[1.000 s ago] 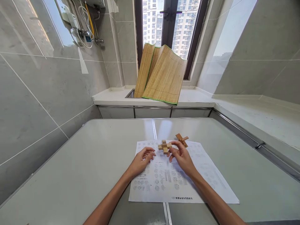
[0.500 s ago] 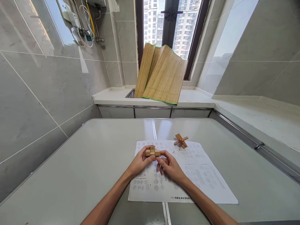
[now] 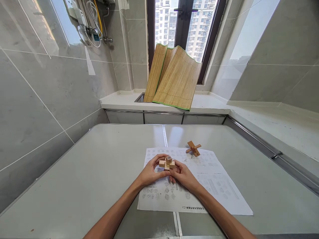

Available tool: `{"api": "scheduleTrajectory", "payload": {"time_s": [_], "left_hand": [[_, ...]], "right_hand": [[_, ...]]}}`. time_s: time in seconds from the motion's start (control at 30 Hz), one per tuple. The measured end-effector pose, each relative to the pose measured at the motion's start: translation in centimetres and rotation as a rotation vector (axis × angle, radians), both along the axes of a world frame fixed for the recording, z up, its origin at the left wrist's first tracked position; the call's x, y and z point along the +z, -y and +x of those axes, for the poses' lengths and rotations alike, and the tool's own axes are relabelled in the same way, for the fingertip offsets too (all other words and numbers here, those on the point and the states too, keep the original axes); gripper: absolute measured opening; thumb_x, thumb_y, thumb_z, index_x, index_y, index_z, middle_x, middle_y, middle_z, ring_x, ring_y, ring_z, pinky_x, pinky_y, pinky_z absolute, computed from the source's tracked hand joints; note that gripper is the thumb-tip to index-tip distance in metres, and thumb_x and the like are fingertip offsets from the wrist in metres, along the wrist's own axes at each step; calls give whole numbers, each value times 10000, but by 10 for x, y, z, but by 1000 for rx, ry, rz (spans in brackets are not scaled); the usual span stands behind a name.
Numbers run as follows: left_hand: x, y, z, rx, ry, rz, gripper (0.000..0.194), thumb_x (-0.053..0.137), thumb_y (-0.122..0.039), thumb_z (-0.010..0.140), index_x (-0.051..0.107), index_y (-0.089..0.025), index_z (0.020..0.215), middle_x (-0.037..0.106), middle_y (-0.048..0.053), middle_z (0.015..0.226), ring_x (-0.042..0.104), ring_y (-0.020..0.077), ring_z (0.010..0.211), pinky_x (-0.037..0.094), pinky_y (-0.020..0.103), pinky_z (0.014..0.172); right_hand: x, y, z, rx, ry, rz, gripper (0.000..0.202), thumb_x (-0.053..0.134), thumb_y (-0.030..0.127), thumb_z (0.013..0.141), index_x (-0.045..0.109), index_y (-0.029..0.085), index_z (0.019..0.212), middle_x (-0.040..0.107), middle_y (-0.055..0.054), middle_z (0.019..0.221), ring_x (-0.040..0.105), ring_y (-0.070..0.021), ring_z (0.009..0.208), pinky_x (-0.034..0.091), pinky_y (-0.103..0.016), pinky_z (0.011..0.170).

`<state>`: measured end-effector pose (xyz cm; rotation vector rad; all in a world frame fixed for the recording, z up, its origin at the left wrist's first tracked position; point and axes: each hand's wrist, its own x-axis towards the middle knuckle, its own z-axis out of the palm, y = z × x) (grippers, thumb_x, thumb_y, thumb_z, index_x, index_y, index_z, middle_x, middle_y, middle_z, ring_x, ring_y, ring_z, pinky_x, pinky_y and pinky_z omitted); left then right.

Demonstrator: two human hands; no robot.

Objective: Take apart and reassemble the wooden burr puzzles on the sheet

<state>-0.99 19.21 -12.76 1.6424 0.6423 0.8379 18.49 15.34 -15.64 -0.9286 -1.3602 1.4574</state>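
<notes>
A small wooden burr puzzle (image 3: 166, 163) of crossed light-wood bars is held between both hands, just above a printed sheet. My left hand (image 3: 152, 172) grips it from the left, thumb below and fingers behind. From the right, my right hand (image 3: 183, 175) closes its thumb and fingers on the puzzle's side; some of its fingers are curled underneath. One bar end facing up carries a dark round mark. Beneath the hands lies the large white paper sheet (image 3: 216, 186), printed with rows of small diagrams.
Beyond my right hand, a darker brown wooden cross-shaped piece (image 3: 193, 148) rests at the sheet's far edge. The pale table (image 3: 82, 186) has a seam down its middle. Behind it, a folded bamboo mat (image 3: 178, 79) leans against the window on a white ledge (image 3: 119, 103).
The puzzle has been turned in my hands, so a marked bar end now faces up. Both hands have shifted slightly right with it, and the view has moved a little.
</notes>
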Motion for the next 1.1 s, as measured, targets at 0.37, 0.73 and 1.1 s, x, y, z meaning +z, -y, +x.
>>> {"api": "scheduleTrajectory", "payload": {"time_s": [0.37,0.73,1.1], "left_hand": [[2,5,5,151,-21,46,669,881,-272,708,580,-252,1305,656,103,1345,586,287,1297,429,453,1145],[6,5,6,195,-124,91,628,874,-300,704,578,-254,1256,683,93,1281,608,286,1262,442,457,1124],[-11,-4,-3,267,-365,339,611,823,-321,729,591,-253,1290,653,86,1282,594,303,1219,474,460,1059]], "right_hand": [[-2,1,-2,-111,1,50,341,710,497,861,576,215,997,727,-21,873,612,-131,502,461,-267,498],[-9,-2,6,-165,134,166,361,598,543,942,584,226,1115,689,13,710,621,-169,537,471,-291,527],[-4,-4,8,-255,8,104,400,705,558,880,645,199,1048,577,39,629,489,-130,535,414,-277,564]]}}
